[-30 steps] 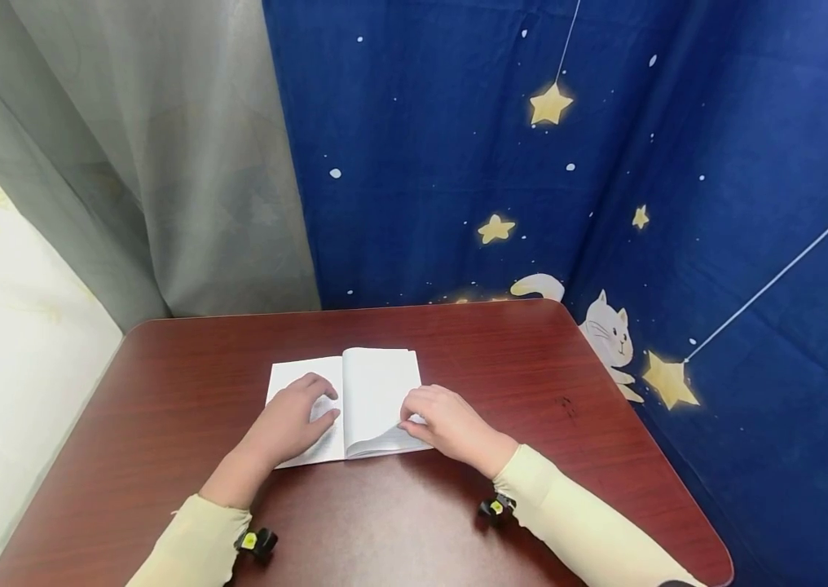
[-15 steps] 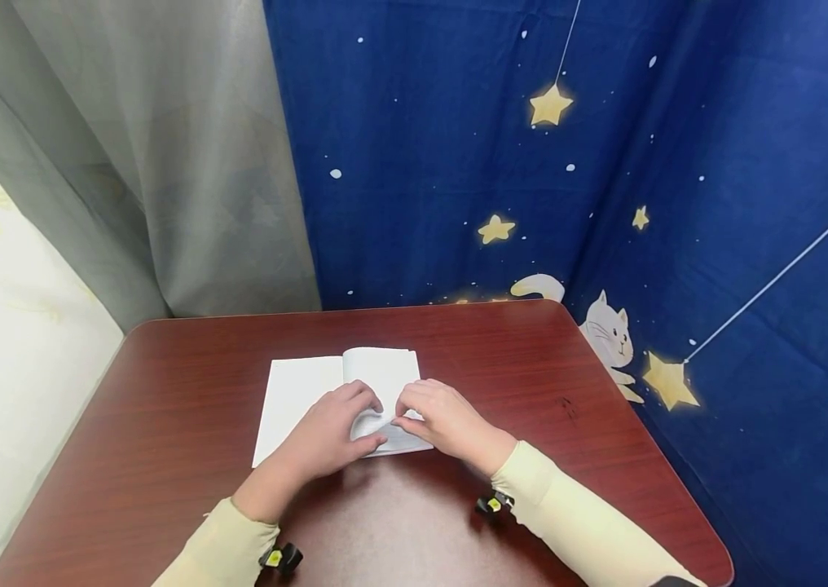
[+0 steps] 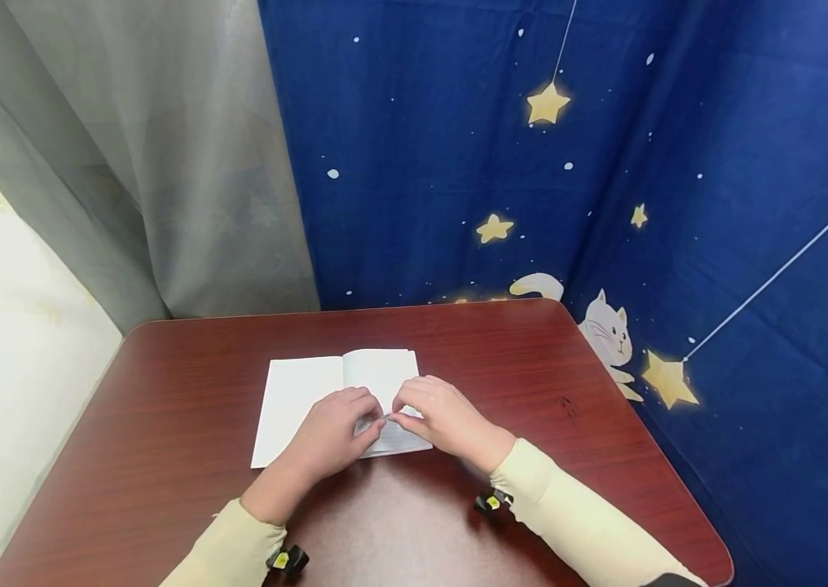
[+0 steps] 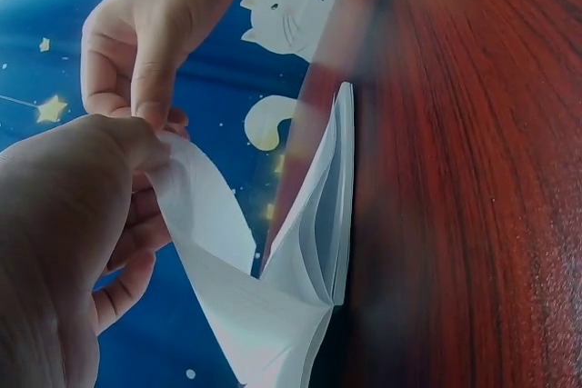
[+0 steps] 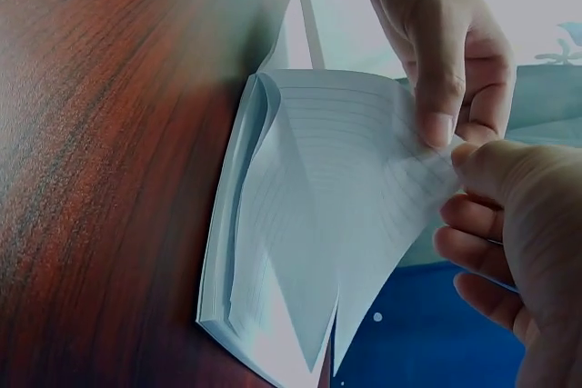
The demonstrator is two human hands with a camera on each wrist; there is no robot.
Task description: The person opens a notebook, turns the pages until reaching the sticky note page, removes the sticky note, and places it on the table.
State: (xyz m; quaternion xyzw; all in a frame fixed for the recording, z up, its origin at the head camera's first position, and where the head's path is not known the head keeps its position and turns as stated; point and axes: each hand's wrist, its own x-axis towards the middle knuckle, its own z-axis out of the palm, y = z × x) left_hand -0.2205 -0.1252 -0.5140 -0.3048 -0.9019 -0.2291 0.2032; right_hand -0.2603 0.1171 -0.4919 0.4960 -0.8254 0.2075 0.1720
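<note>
A notebook (image 3: 301, 391) lies spread on the table, its left side blank in the head view. One lined page (image 5: 336, 152) is lifted and curved up off the right side. My left hand (image 3: 333, 430) pinches that page near its edge between thumb and fingers. Right beside it, my right hand (image 3: 447, 417) pinches the same page's edge, the two thumbs almost touching. In the left wrist view the raised page (image 4: 205, 215) stretches from the fingertips down to the notebook's fold. Behind the hands, part of the right side is hidden.
The notebook rests on a reddish-brown wooden table (image 3: 517, 367) with rounded corners. A grey curtain (image 3: 216, 163) and a blue curtain with stars (image 3: 443, 147) hang behind it. Black wrist cameras (image 3: 288, 560) sit at both cuffs.
My left hand has moved right from the notebook's left page to the lifted page and now pinches it. The right hand keeps its hold on the page, having shifted slightly left.
</note>
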